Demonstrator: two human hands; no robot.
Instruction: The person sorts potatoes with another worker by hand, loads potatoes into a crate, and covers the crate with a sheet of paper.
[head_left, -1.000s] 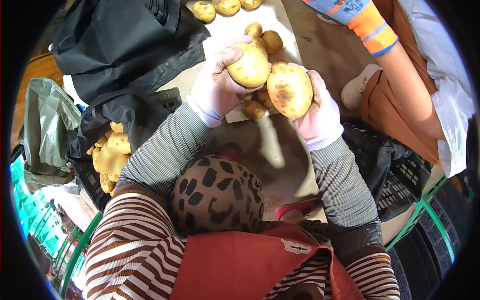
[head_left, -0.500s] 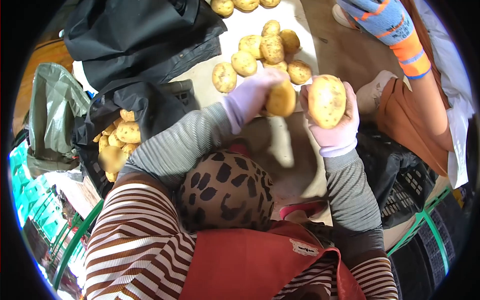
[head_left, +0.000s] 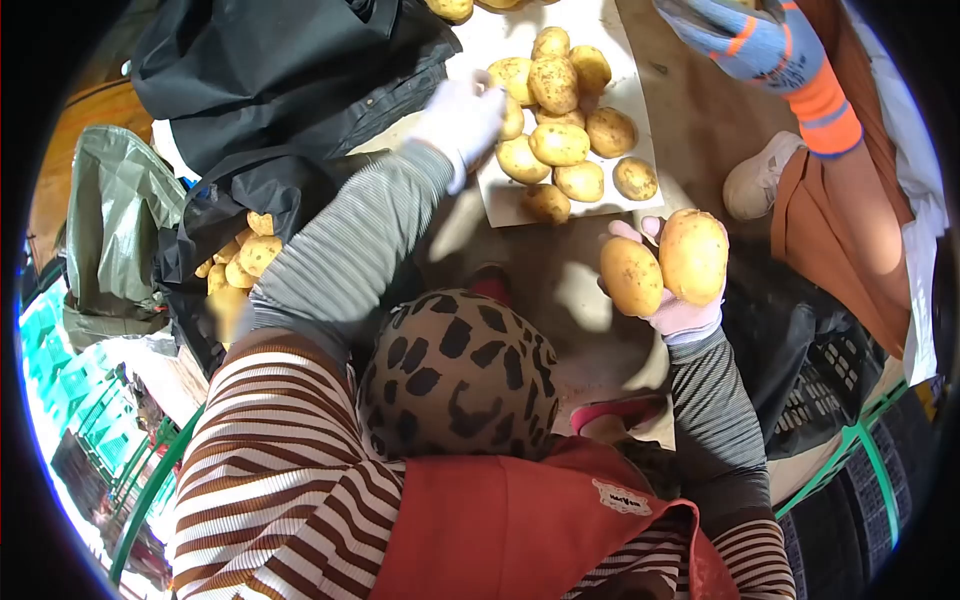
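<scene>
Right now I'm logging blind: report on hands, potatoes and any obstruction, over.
Right hand: two potatoes held. Left hand: beside potato cluster on white sheet, contact unclear. Co-worker's gloved hand nearby, not blocking.

Left hand (head_left: 462, 120), right hand (head_left: 686, 314): thin, pale lilac-white gloves. Forearms: finely striped grey-and-black oversleeves (head_left: 335, 240). Above them, brown-and-white striped top (head_left: 255, 455), ribbed knit. Plain red apron (head_left: 490, 525) over torso; cream label (head_left: 622, 497) with scalloped edge, dark lettering too small for me to read. Brown leopard-print cloth (head_left: 455, 385), black spots, seemingly over knee. Pinkish-red shoe (head_left: 640, 408).
</scene>
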